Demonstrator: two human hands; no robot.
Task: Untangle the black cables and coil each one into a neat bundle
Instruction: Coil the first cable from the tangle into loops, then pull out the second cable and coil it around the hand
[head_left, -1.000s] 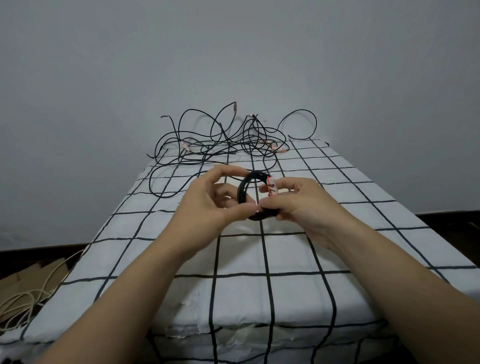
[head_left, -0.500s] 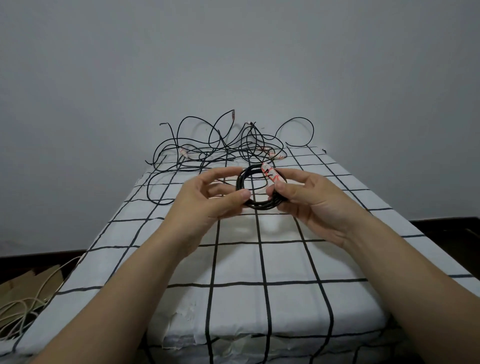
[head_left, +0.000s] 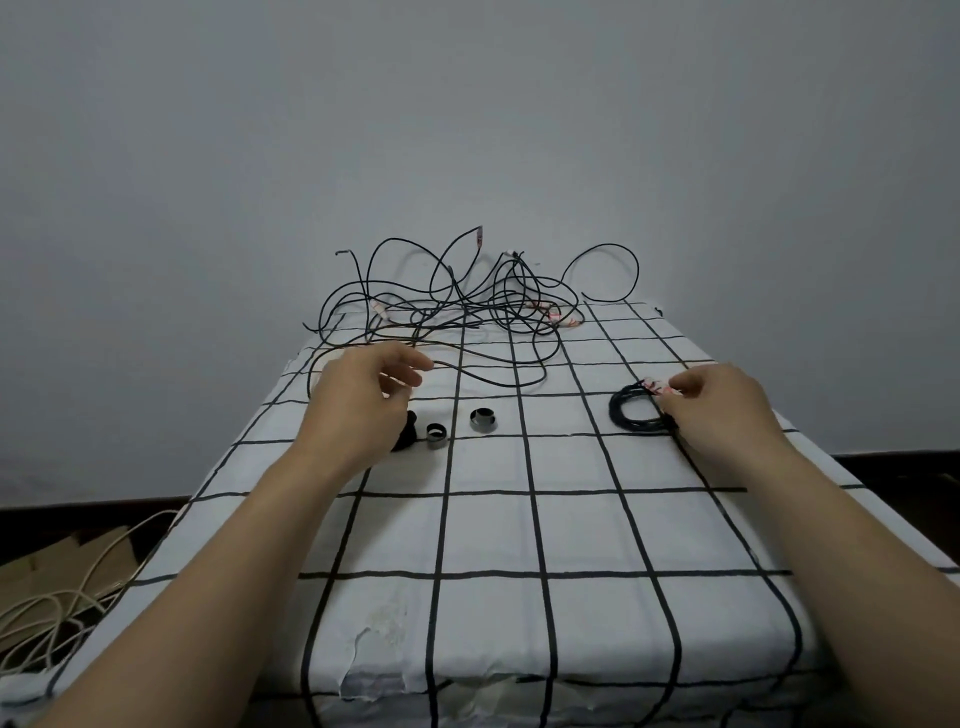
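Plain grey wall (head_left: 467, 130) behind a grid-patterned tablecloth (head_left: 519, 530), dark floor (head_left: 62, 519).

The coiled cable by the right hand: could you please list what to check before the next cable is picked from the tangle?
1. Coiled cable loops held together: ok.
2. Coil tied off: cannot tell.
3. Right hand off the coil: not ok, its fingers pinch the tagged end.
4. Left hand free: ok, holds nothing.
5. Tangle has a loose end showing: ok.
6. Small rolls clear of the tangle: ok.
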